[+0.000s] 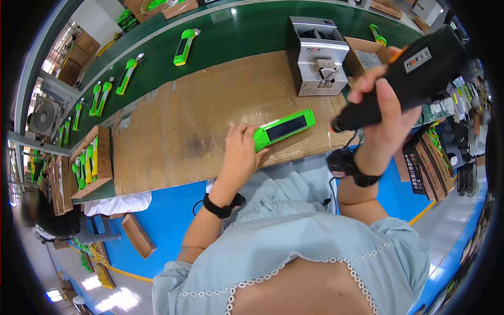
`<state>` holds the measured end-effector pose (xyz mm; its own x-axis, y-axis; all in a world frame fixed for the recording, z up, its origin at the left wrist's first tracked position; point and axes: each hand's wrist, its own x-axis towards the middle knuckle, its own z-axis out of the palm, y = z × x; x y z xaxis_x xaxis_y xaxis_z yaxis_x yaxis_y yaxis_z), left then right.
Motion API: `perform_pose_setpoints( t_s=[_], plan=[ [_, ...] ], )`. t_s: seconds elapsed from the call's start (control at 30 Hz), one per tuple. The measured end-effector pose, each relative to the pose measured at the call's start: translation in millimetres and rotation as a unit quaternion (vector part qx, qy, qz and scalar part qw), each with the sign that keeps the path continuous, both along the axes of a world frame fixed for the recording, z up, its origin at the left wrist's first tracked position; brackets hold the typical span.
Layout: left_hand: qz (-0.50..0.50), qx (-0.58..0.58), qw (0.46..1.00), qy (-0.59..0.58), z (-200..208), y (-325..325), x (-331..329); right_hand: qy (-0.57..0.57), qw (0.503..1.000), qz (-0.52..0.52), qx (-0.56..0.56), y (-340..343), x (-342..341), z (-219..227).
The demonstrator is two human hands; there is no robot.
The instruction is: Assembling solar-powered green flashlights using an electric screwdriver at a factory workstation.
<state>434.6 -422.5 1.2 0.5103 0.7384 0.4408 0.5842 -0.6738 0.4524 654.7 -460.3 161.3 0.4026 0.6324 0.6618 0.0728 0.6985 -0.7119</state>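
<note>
Cardboard-covered bench (184, 131), green conveyor (236, 37) behind, blue floor (168, 220) below.

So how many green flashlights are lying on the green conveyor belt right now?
About 8 on the belt: one upper middle, one left of it, two further left, others toward the far left, one at upper right. Some may be hidden.

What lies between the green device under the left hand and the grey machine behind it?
Head view: only bare cardboard sheet lies between the green device and the grey machine.
</note>
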Motion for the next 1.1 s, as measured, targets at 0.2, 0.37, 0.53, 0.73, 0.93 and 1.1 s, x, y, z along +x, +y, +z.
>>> perform_pose_setpoints(
  t_s=[0.2, 0.37, 0.53, 0.73, 0.93, 1.1],
  plan=[
    [0.045, 0.080, 0.995, -0.045, 83.6, -15.4, -32.7, -0.024, 0.993, -0.089, -0.067, 3.2, 36.2, -42.7],
    [0.068, 0.135, 0.985, -0.079, 118.4, -20.2, -45.0, -0.034, 0.989, -0.137, -0.041, 9.8, 33.4, -69.3],
    [0.109, 0.162, 0.974, -0.112, 121.9, -18.6, -54.7, -0.023, 0.990, -0.125, -0.058, 12.1, 23.2, -79.0],
    [0.137, 0.175, 0.966, -0.133, 120.2, -10.5, -54.6, -0.035, 0.988, -0.122, -0.083, 19.7, 27.6, -89.7],
    [0.145, 0.164, 0.970, -0.106, 124.2, 6.8, -43.2, -0.042, 0.988, -0.120, -0.087, 31.0, 33.7, -102.8],
    [0.109, 0.052, 0.992, -0.021, 84.8, 91.8, -7.2, 0.001, 0.988, -0.130, -0.083, 41.5, 25.0, -107.4]
  ],
)
